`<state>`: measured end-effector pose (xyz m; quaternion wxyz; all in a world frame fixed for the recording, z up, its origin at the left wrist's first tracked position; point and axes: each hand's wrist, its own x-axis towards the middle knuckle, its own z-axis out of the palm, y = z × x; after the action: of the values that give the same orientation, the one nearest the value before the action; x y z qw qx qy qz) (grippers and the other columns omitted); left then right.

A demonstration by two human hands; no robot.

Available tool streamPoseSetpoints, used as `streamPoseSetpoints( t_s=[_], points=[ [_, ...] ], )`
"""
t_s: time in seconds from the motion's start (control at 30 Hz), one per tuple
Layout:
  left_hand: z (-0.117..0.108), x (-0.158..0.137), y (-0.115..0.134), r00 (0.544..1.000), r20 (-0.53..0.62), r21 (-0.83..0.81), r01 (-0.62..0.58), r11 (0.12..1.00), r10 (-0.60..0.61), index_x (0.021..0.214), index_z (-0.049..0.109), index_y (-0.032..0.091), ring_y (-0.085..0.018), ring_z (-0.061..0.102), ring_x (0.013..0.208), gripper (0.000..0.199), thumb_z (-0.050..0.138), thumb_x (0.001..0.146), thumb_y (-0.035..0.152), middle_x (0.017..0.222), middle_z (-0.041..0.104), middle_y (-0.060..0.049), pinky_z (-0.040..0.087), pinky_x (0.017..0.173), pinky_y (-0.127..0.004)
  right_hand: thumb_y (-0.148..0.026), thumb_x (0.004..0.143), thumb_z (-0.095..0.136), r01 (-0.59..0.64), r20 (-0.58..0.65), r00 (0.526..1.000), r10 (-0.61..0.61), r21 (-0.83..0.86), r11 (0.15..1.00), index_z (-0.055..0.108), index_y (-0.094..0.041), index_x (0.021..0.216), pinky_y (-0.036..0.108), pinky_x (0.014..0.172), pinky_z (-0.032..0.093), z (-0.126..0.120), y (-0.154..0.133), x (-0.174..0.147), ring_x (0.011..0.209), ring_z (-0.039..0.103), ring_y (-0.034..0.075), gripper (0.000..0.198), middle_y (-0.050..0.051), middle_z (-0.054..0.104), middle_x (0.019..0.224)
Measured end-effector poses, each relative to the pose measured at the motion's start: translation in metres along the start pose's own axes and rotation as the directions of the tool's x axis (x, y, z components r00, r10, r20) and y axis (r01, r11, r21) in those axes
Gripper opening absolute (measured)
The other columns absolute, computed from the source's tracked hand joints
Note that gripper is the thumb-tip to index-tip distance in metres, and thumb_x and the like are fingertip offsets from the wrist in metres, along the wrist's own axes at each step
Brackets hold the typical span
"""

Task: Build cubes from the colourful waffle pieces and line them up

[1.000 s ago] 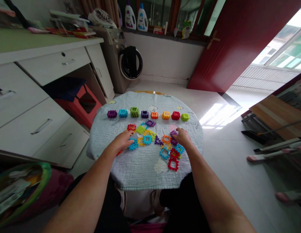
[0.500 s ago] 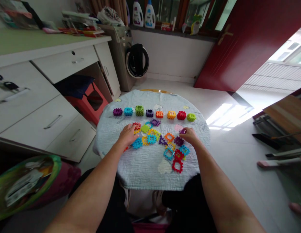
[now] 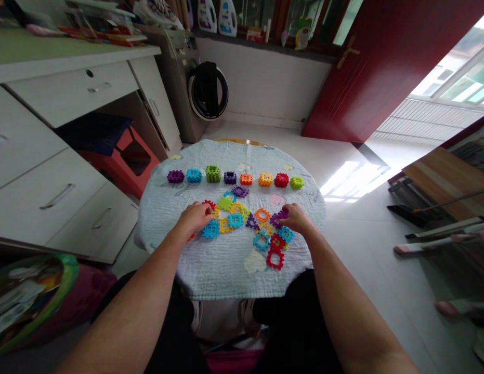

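My right hand (image 3: 298,218) is drawn in narrow, thumb and fingers pinched on a purple notched plate (image 3: 279,216) at the right-hand side of the loose pieces. My left hand (image 3: 193,218) has its fingers curled close together beside a red notched piece (image 3: 209,204); I can't tell whether they grip anything, since the fingertips hide the contact.

Between my hands lie more flat pieces: a lime-green plate (image 3: 226,202), a blue lattice plate (image 3: 210,229) near my left thumb, a yellow lattice plate (image 3: 225,226) and a dark purple triangle (image 3: 251,222). Nearer me on the right is a red square frame (image 3: 275,267) (its middle is open, so the cloth shows through).

Beyond all these, eight notched blocks stand in a spaced row; the purple block (image 3: 175,176) is at the left end, the lime-green block (image 3: 297,183) at the right. Everything rests on a pale blue-grey cloth (image 3: 226,272) covering the rounded table, my forearms reaching in from either side.
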<state>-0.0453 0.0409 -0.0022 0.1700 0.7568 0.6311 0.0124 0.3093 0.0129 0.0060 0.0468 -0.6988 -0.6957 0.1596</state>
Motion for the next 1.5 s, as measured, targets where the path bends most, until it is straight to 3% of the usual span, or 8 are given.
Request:
streamPoseSetpoints(
  t_s=[0.3, 0.57, 0.67, 0.77, 0.87, 0.97, 1.17, 1.5],
  points=[
    [-0.004, 0.0, 0.002, 0.998, -0.054, -0.025, -0.033, 0.999, 0.031, 0.104, 0.062, 0.019, -0.023, 0.059, 0.095, 0.033, 0.051, 0.078, 0.036, 0.097, 0.061, -0.008, 0.046, 0.086, -0.032, -0.027, 0.066, 0.068, 0.046, 0.123, 0.992, -0.025, -0.175, 0.984, 0.062, -0.014, 0.103, 0.032, 0.08, 0.041, 0.024, -0.015, 0.008, 0.096, 0.054, 0.025, 0.04, 0.014, 0.057, 0.106],
    [-0.009, -0.009, 0.024, 0.976, -0.183, -0.268, -0.165, 0.949, 0.118, 0.101, 0.064, 0.015, -0.021, 0.059, 0.094, 0.029, 0.053, 0.078, 0.029, 0.101, 0.059, -0.009, 0.046, 0.089, -0.032, -0.023, 0.065, 0.065, 0.032, -0.035, 0.999, -0.033, -0.033, 0.999, 0.059, -0.014, 0.107, 0.031, 0.082, 0.04, 0.004, -0.024, -0.001, 0.089, 0.052, 0.022, 0.043, 0.011, 0.055, 0.101],
    [-0.001, -0.017, 0.049, 0.978, -0.138, -0.566, -0.205, 0.799, 0.154, 0.097, 0.063, 0.015, -0.02, 0.06, 0.092, 0.026, 0.057, 0.078, 0.032, 0.101, 0.062, -0.009, 0.047, 0.087, -0.033, -0.023, 0.067, 0.064, 0.173, -0.123, 0.979, -0.163, 0.075, 0.982, 0.057, -0.018, 0.112, 0.031, 0.086, 0.04, 0.0, -0.049, -0.013, 0.095, 0.049, 0.022, 0.046, 0.009, 0.052, 0.103],
    [0.011, -0.027, 0.075, 0.986, 0.062, -0.875, -0.022, 0.484, 0.157, 0.105, 0.059, 0.016, -0.018, 0.062, 0.088, 0.033, 0.061, 0.078, 0.035, 0.1, 0.066, -0.008, 0.049, 0.078, -0.032, -0.021, 0.068, 0.062, 0.332, -0.147, 0.938, -0.315, 0.116, 0.936, 0.055, -0.021, 0.113, 0.032, 0.087, 0.041, 0.006, -0.081, -0.025, 0.096, 0.048, 0.022, 0.045, 0.008, 0.052, 0.103],
    [0.023, -0.034, 0.09, 0.969, 0.195, -0.957, 0.154, 0.247, 0.153, 0.106, 0.058, 0.017, -0.017, 0.064, 0.086, 0.039, 0.069, 0.074, 0.036, 0.097, 0.067, -0.007, 0.049, 0.074, -0.03, -0.018, 0.068, 0.061, 0.418, -0.126, 0.905, -0.405, 0.097, 0.903, 0.055, -0.021, 0.11, 0.034, 0.086, 0.041, 0.018, -0.105, -0.031, 0.096, 0.048, 0.024, 0.043, 0.008, 0.052, 0.102],
    [0.029, -0.036, 0.093, 0.964, 0.25, -0.964, 0.24, 0.111, 0.087, 0.097, 0.057, 0.016, -0.015, 0.064, 0.075, 0.038, 0.076, 0.067, 0.029, 0.085, 0.068, -0.005, 0.048, 0.069, -0.028, -0.018, 0.068, 0.062, 0.465, -0.115, 0.884, -0.453, 0.124, 0.877, 0.052, -0.02, 0.117, 0.037, 0.089, 0.041, 0.027, -0.114, -0.031, 0.099, 0.049, 0.024, 0.05, 0.009, 0.052, 0.105],
    [0.024, -0.032, 0.089, 0.964, 0.262, -0.964, 0.263, 0.024, -0.041, 0.094, 0.057, 0.016, -0.014, 0.064, 0.068, 0.037, 0.078, 0.063, 0.021, 0.08, 0.069, -0.003, 0.048, 0.063, -0.025, -0.023, 0.07, 0.069, 0.484, -0.138, 0.875, -0.464, 0.248, 0.839, 0.039, -0.019, 0.131, 0.038, 0.093, 0.041, 0.033, -0.102, -0.025, 0.11, 0.049, 0.024, 0.069, 0.011, 0.051, 0.118],
    [0.022, -0.036, 0.089, 0.972, 0.23, -0.973, 0.229, 0.041, 0.048, 0.102, 0.051, 0.018, -0.014, 0.066, 0.078, 0.036, 0.071, 0.072, 0.017, 0.089, 0.069, -0.004, 0.052, 0.072, -0.028, -0.02, 0.072, 0.065, 0.483, -0.124, 0.875, -0.468, 0.256, 0.837, 0.052, -0.015, 0.114, 0.031, 0.085, 0.042, 0.038, -0.103, -0.023, 0.093, 0.056, 0.02, 0.045, 0.009, 0.061, 0.103]
  ],
)
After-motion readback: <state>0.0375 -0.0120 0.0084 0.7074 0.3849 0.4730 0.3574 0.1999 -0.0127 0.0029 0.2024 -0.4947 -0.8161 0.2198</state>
